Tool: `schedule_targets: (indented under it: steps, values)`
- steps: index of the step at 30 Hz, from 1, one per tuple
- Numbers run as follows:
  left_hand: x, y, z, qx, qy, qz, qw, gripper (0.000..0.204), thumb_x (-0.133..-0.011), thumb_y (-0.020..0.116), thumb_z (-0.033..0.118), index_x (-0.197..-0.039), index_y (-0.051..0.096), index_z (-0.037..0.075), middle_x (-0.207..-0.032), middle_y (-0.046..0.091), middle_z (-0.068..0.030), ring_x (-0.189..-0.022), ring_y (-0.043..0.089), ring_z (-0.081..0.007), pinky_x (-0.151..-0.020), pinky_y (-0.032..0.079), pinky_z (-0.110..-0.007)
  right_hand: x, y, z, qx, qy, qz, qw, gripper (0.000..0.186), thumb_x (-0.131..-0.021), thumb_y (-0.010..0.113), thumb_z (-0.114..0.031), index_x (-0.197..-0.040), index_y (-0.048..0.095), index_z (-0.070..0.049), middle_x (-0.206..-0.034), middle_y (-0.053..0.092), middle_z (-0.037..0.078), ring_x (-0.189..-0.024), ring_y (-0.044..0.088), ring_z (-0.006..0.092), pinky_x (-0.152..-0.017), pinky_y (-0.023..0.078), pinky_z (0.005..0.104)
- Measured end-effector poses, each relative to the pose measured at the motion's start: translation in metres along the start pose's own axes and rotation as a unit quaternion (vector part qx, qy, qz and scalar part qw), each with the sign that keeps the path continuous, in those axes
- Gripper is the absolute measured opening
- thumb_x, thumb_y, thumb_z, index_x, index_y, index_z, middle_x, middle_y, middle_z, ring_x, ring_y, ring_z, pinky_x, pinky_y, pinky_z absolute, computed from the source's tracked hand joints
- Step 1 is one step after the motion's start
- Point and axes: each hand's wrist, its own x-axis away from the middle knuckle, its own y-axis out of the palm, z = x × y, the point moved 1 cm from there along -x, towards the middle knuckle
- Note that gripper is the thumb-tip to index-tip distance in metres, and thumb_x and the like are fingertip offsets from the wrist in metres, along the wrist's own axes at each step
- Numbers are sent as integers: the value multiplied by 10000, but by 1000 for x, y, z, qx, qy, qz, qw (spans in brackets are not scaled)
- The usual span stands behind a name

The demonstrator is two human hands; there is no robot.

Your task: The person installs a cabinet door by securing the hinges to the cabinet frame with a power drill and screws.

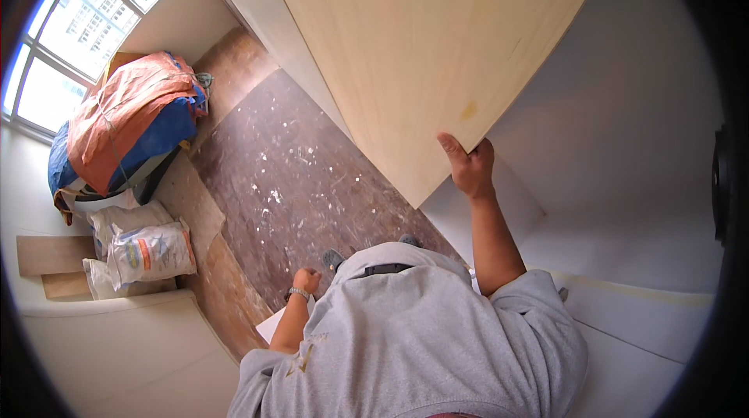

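Wooden panel [421,51], one, pale, fine-grained, with a yellowish stain [469,111] toward its close end; landmark for every place below. Position: ahead of the person, above the dark, speckled floor [273,145]; long axis running away from the person, far end out of view, close corner pointing back toward the grey shirt [413,332]; whether it stands upright or leans cannot be told. Right hand [473,172], one, bare, the nearer of the two: at the panel's right edge, just beside the close corner, touching. The panel lies ahead and to the left of its fingers, which are clamped on that edge, thumb on the broad face, the others around the edge and partly hidden. Left hand [306,281], one, with wristband [299,293]: left of the panel and closer to the person, well apart from it; fingers look curled inward, though whether they close fully or on anything cannot be told. Also listed: bundle under orange and blue tarpaulin [129,121], far left of the panel; white sacks [152,252], likewise left of the panel, closer to the person
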Motion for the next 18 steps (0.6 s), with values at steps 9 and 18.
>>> schedule_targets:
  steps: [9, 18]
  values:
    - [-2, 10, -15, 16, 10, 9, 1000, 281, -748, 616, 231, -862, 704, -10, -841, 670, -235, -840, 665, -350, -751, 510, -397, 0, 1, 1, 16, -12, 3, 1000, 214, -865, 695, -202, -894, 661, 7, -783, 680, 82, -695, 610, 147, -650, 479, 277]
    - [10, -16, 36, -4, -42, -50, 998, 311, -814, 616, 274, -864, 691, -23, -762, 684, -189, -669, 680, -291, -630, 524, -376, -2, 1, 9, 10, -37, 22, 999, 197, -864, 691, -180, -884, 659, 13, -778, 683, 91, -682, 619, 160, -643, 479, 281]
